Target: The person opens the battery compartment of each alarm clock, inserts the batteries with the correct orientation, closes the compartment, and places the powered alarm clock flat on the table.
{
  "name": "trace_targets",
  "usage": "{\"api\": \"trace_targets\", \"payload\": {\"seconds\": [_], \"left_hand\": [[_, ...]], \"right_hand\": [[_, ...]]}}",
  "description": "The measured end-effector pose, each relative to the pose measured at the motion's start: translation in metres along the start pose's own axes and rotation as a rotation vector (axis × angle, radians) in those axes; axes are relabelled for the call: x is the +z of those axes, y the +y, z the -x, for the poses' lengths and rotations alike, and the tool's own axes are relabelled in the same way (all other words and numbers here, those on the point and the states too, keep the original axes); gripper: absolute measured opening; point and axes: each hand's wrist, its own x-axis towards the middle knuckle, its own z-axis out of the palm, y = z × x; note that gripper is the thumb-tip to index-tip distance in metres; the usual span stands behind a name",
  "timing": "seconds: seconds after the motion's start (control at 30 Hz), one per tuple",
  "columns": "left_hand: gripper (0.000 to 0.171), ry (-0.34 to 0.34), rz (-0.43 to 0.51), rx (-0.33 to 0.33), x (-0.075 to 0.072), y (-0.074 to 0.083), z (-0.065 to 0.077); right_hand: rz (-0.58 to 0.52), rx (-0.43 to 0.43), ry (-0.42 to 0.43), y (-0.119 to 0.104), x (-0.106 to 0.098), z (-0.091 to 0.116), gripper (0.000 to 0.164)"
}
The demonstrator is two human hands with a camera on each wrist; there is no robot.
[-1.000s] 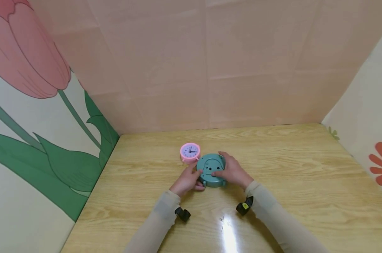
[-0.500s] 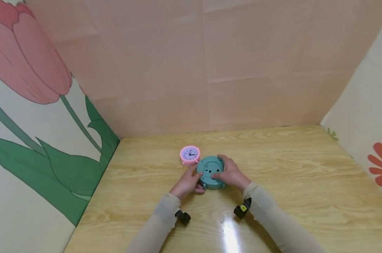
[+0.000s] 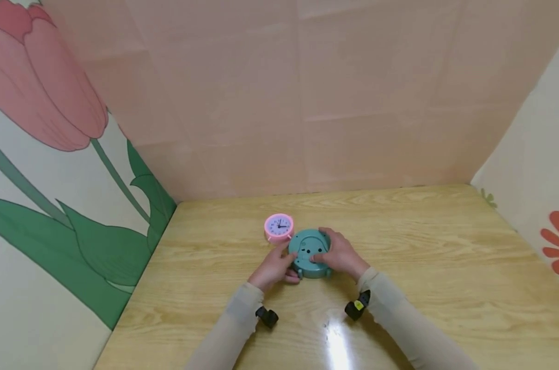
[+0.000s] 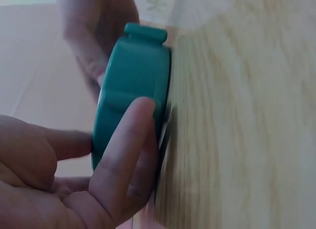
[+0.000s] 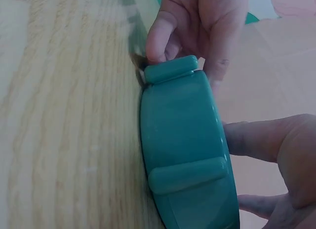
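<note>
A round teal alarm clock lies on the table with its back facing up and its two short legs toward the person. My left hand grips its left side, thumb on the back panel, fingers along the rim. On the other side my right hand holds the clock, thumb over the back panel and fingers round the far right edge. In the left wrist view the teal rim stands close to the tabletop. The clock's dial is hidden underneath.
A smaller pink alarm clock with its dial up sits just behind and left of the teal one. The wooden table meets a pink backdrop at the back. Flower-painted panels stand at both sides.
The view has tilted slightly, shifting the scene a little down the frame. Both hands keep the same hold on the teal alarm clock, which stays in place.
</note>
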Motion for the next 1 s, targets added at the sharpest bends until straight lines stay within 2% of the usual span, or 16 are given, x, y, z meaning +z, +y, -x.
{"api": "trace_targets", "payload": {"seconds": [0.13, 0.3, 0.53, 0.73, 0.9, 1.0], "left_hand": [[0.057, 0.029, 0.004, 0.022, -0.005, 0.0, -0.001], [0.054, 0.086, -0.035, 0.056, -0.009, 0.003, 0.001], [0.047, 0.182, -0.179, 0.1, -0.007, 0.016, 0.014], [0.056, 0.162, -0.334, 0.163, 0.006, 0.023, 0.022], [0.063, 0.126, -0.436, 0.192, 0.016, 0.025, 0.023], [0.065, 0.155, -0.521, 0.212, 0.019, 0.025, 0.023]], "right_hand": [[-0.026, -0.02, -0.004, 0.004, -0.004, 0.004, 0.076], [-0.047, -0.009, 0.041, 0.01, -0.014, 0.008, 0.064], [0.086, 0.052, 0.055, 0.016, -0.024, 0.016, 0.06], [0.111, 0.068, 0.024, 0.015, -0.022, 0.02, 0.065], [0.099, 0.061, 0.047, 0.014, -0.018, 0.022, 0.068], [0.092, 0.036, 0.065, 0.011, -0.018, 0.023, 0.068]]}}
